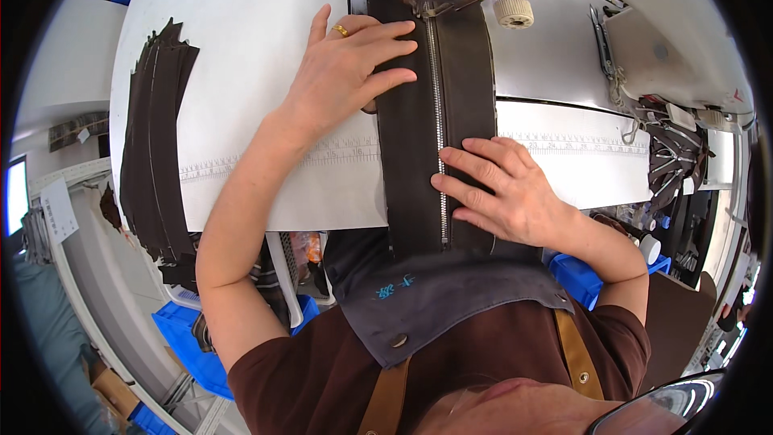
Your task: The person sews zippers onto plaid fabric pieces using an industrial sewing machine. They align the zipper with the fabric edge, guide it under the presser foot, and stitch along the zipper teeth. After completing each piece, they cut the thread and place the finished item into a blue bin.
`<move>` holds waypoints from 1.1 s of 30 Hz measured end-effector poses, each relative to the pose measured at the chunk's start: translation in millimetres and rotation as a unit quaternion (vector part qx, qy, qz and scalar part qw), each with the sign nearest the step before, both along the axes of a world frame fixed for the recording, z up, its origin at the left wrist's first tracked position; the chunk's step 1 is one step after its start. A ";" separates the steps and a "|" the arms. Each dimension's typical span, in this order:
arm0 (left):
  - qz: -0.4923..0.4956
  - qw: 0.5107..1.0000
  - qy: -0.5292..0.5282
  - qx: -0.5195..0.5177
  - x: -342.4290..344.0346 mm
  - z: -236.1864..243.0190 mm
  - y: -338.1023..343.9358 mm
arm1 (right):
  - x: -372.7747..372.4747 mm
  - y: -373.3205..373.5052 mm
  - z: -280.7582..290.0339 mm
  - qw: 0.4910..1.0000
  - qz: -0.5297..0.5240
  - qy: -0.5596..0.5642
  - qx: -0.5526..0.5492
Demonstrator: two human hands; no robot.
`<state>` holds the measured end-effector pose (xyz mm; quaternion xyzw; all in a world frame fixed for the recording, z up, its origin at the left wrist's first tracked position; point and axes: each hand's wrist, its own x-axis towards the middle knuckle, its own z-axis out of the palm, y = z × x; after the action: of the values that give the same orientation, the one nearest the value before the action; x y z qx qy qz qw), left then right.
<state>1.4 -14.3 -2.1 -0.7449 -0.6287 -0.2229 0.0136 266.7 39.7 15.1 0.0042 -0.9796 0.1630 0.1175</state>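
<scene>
A long dark brown fabric panel (407, 153) runs from under the sewing machine's presser foot (427, 10) down over the table's near edge. Along its middle lies a metal-toothed zipper (440, 137). My left hand (354, 64) has its fingers spread, the tips on the panel's left part near the foot; a gold ring is on one finger. Farther down, my right hand (503, 189) rests on the panel's right part with fingers stretched out, two tips reaching the zipper teeth. Neither hand grips the fabric.
On the left of the white table (266, 24) hangs a stack of dark fabric strips (157, 145). A printed ruler (330, 151) crosses the tabletop. Blue bins (189, 342) stand below. Tweezers (600, 36) lie by the machine, and bundled dark pieces (676, 157) sit at the right end.
</scene>
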 end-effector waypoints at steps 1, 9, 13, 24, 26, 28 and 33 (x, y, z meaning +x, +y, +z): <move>-0.007 0.999 0.041 0.018 -0.1 -1.9 -1.4 | -1.7 2.3 0.1 1.000 -0.002 -0.001 0.002; 0.043 0.996 0.062 0.041 22.5 -8.1 -6.9 | -1.7 -3.5 -2.5 0.999 0.025 0.016 0.016; 0.045 0.997 0.059 0.037 28.6 -5.0 -8.1 | -8.4 5.3 -0.5 0.999 0.019 0.014 0.031; 0.017 0.997 -0.006 0.081 28.9 -3.5 -3.0 | -32.2 37.1 -6.9 0.996 0.022 0.074 0.052; 0.003 0.994 0.001 0.105 26.3 -5.8 -1.8 | -36.6 42.1 -7.9 0.994 0.014 0.088 0.060; 0.008 0.994 0.006 0.106 28.3 -2.8 -0.6 | -41.6 49.0 -8.8 0.993 0.013 0.097 0.063; -0.012 0.995 -0.017 0.102 28.6 -2.7 -1.4 | -54.6 66.8 -11.8 0.990 0.013 0.128 0.061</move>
<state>29.9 -15.8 -4.8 -0.7431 -0.5940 -0.2986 0.0758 212.1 106.5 3.3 0.0444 -0.9645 0.1027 0.2392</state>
